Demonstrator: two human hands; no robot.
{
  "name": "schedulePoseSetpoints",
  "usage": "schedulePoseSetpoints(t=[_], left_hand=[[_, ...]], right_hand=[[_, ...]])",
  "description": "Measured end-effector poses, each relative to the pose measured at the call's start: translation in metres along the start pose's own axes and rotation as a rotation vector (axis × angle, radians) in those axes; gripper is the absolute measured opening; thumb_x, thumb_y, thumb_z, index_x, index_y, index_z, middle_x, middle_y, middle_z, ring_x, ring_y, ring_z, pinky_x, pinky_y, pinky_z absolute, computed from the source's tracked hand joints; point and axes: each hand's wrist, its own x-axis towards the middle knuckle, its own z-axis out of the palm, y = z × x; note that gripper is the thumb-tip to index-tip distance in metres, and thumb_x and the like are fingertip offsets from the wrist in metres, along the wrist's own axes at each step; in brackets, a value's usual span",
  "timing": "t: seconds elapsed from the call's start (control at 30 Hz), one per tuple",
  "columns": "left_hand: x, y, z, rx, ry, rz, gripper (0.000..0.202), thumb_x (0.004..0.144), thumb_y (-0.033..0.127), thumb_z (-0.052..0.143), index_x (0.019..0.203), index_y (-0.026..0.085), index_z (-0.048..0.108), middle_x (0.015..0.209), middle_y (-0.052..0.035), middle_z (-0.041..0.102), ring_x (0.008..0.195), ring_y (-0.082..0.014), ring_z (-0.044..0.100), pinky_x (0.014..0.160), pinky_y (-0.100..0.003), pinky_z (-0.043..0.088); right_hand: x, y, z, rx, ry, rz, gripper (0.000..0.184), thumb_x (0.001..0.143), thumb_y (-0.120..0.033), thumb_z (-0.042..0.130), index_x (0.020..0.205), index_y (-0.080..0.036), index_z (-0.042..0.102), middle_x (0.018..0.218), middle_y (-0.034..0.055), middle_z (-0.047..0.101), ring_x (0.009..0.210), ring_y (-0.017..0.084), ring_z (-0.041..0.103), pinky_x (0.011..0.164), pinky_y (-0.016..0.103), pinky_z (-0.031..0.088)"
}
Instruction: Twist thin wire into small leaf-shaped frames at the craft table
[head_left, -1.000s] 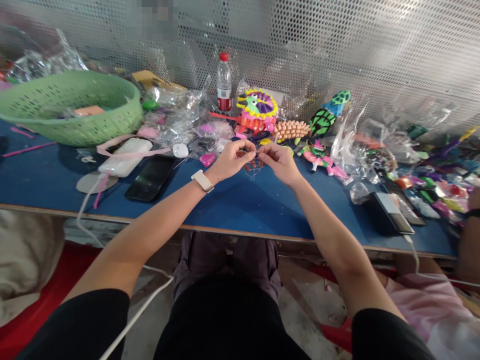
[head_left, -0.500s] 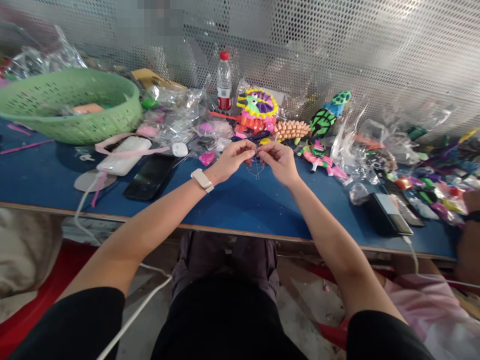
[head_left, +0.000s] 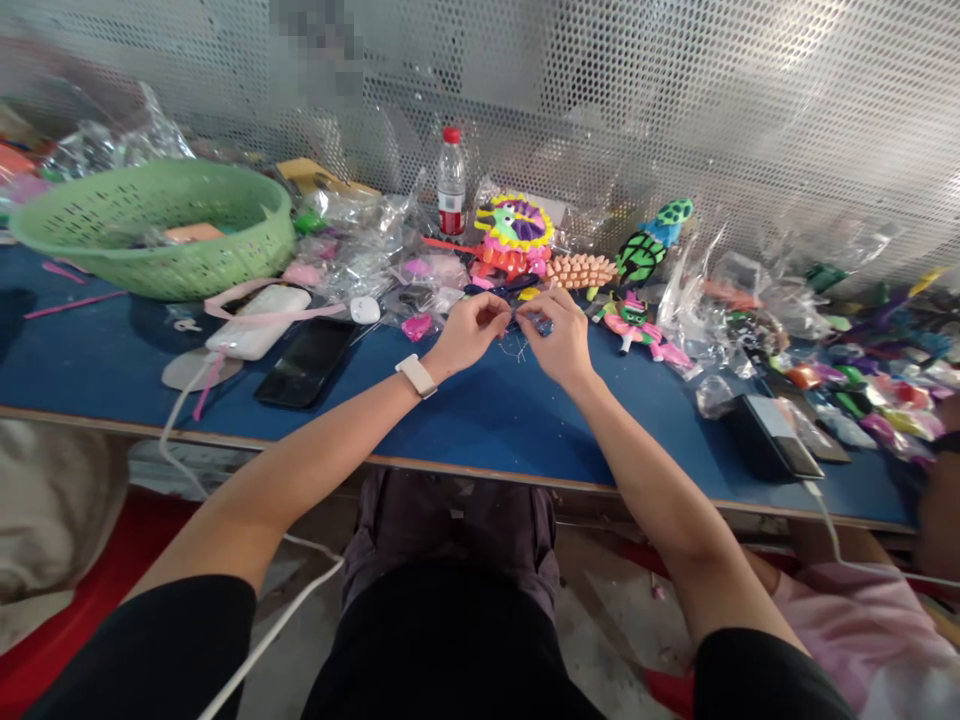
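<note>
Over the blue table, my left hand (head_left: 471, 336) and my right hand (head_left: 559, 342) pinch a thin wire frame (head_left: 517, 349) between their fingertips. Loose wire strands hang below the fingers; the frame's exact shape is too fine to make out. A pale band is on my left wrist. Beyond my hands lie a spiky orange clay piece (head_left: 581, 271) and a colourful clay figure (head_left: 517, 225) with a yellow-edged frill. To the right of my right hand lies a pink and green clay figure (head_left: 634, 325). A pink heart-shaped piece (head_left: 416, 327) is left of my left hand.
A green basket (head_left: 247, 250), a white power bank (head_left: 259, 318) and a black phone (head_left: 307, 362) are on the left. A red-capped bottle (head_left: 451, 185) stands at the back. On the right are a black box (head_left: 772, 440), plastic bags and a co-worker's arm (head_left: 941, 485).
My fingertips have moved slightly, and the wire strands hang at a different angle. The whole view has shifted a little, so the table's things appear lower.
</note>
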Motion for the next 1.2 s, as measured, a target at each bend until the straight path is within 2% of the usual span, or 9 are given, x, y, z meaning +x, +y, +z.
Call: schedulePoseSetpoints(t=[0.13,0.27,0.43,0.63,0.9,1.2], left_hand=[[-0.004,0.002,0.004,0.090,0.062,0.042,0.007,0.110,0.025,0.071,0.104,0.020,0.070,0.093,-0.0057,0.080,0.081,-0.0184,0.077,0.078,-0.033,0.065],[-0.005,0.007,0.004,0.167,0.095,0.085,0.003,0.109,0.020,0.070,0.106,0.019,0.071,0.099,-0.0067,0.082,0.086,-0.0184,0.077,0.081,-0.032,0.064],[-0.006,0.006,0.006,0.271,0.128,0.142,0.006,0.107,0.015,0.070,0.105,0.020,0.071,0.100,-0.0070,0.082,0.087,-0.0201,0.077,0.084,-0.035,0.064],[-0.006,0.004,0.007,0.361,0.136,0.166,0.008,0.106,0.014,0.069,0.103,0.021,0.072,0.102,-0.0075,0.081,0.092,-0.0228,0.077,0.088,-0.039,0.063],[-0.005,0.007,0.002,0.424,0.122,0.205,0.009,0.108,0.015,0.067,0.105,0.022,0.070,0.109,-0.0098,0.081,0.096,-0.0238,0.078,0.091,-0.041,0.065],[-0.005,0.009,0.002,0.435,0.132,0.219,0.010,0.108,0.014,0.067,0.103,0.022,0.068,0.109,-0.0093,0.080,0.096,-0.0238,0.077,0.090,-0.039,0.065]], right_hand=[[-0.002,-0.003,0.003,-0.112,0.007,-0.039,0.009,0.099,-0.019,0.075,0.097,-0.028,0.077,0.109,0.0091,0.076,0.111,0.032,0.071,0.105,0.054,0.062],[-0.003,-0.006,0.006,-0.148,0.016,-0.073,0.010,0.102,-0.018,0.072,0.100,-0.028,0.076,0.116,0.0108,0.075,0.117,0.033,0.069,0.110,0.056,0.061],[-0.003,-0.007,0.005,-0.201,-0.016,-0.087,0.015,0.101,-0.014,0.071,0.101,-0.029,0.074,0.123,0.0119,0.076,0.121,0.035,0.068,0.113,0.060,0.061],[-0.005,-0.003,0.013,-0.220,0.010,-0.077,0.016,0.102,-0.013,0.066,0.100,-0.028,0.070,0.119,0.0131,0.077,0.119,0.034,0.071,0.111,0.059,0.062],[-0.004,0.001,0.018,-0.073,0.009,0.009,0.010,0.099,-0.018,0.072,0.100,-0.028,0.069,0.118,0.0108,0.080,0.118,0.030,0.073,0.103,0.051,0.064],[-0.002,-0.001,0.015,-0.013,-0.032,0.017,0.010,0.100,-0.018,0.070,0.098,-0.028,0.069,0.117,0.0110,0.080,0.119,0.031,0.072,0.109,0.053,0.061]])
